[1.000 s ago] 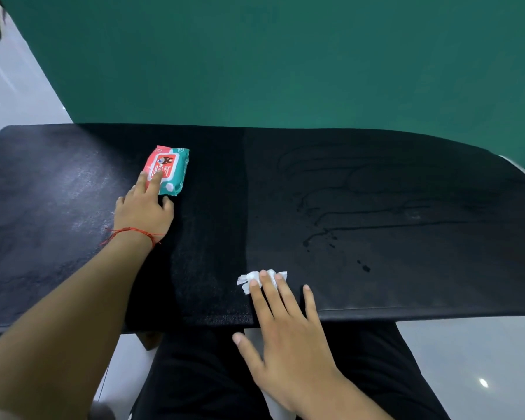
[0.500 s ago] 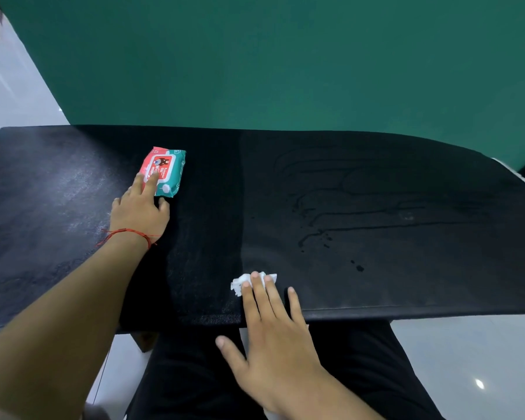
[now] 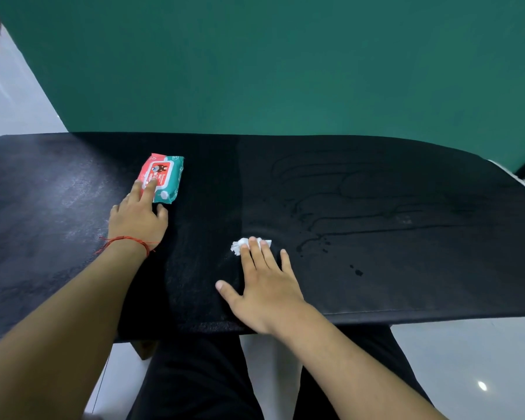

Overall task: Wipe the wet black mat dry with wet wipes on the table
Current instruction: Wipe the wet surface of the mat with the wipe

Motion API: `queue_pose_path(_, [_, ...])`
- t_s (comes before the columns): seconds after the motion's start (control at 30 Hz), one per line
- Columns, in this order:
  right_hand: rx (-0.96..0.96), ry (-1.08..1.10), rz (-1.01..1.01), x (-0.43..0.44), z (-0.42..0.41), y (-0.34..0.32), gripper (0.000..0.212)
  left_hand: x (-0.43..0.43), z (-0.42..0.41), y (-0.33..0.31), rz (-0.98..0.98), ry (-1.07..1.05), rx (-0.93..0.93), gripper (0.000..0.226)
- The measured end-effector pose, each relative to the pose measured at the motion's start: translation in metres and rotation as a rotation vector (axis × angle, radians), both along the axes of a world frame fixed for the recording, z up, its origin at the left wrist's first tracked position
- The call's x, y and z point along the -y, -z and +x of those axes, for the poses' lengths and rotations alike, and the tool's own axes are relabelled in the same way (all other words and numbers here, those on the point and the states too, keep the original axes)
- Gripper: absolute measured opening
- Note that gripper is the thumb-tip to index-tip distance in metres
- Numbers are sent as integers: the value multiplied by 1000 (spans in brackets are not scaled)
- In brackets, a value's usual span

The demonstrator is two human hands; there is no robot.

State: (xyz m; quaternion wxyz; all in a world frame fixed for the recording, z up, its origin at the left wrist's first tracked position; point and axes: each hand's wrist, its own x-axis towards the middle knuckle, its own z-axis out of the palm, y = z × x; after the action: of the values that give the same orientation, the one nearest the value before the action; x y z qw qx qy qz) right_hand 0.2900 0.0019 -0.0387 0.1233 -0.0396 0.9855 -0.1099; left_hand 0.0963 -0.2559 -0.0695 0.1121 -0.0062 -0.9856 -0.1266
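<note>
1. We see a black mat (image 3: 406,283); its right half carries darker, shiny streaks and drops, and its left part has a pale grey sheen.
2. The wipe (image 3: 239,245) is white.
3. The pack (image 3: 163,176) is coral red with teal edges, white letters and a small dark figure.
4. The wall (image 3: 285,71) is deep green.
5. The wrist thread (image 3: 128,239) is red, the trousers (image 3: 200,383) are black, and the floor (image 3: 467,353) is pale grey.

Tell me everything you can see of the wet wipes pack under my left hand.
The wet wipes pack is a soft plastic pouch, teal with a red label panel showing a dark cartoon figure and white lettering. It lies flat, slightly tilted, on the black surface, left of centre. The left hand rests straight fingertips on its near end; nothing else touches it.
</note>
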Motion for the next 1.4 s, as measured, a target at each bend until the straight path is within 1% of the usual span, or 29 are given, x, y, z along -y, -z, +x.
queue_pose_path(0.57, [46,32,31,-8,-68,-8,94,0,0,0,-9,-5,3,65])
queue_pose_path(0.73, [44,24,38,-10,-72,-8,94,0,0,0,5,-3,-8,64])
queue_pose_path(0.97, [29,-9,40,-10,-41,-11,94,0,0,-1,5,-2,-3,65])
queue_pose_path(1.1, [5,-32,42,-6,-7,-12,94,0,1,-1,2,0,-9,64])
queue_pose_path(1.4, [25,-109,71,10,70,-16,95,0,1,-1,-1,1,-14,64])
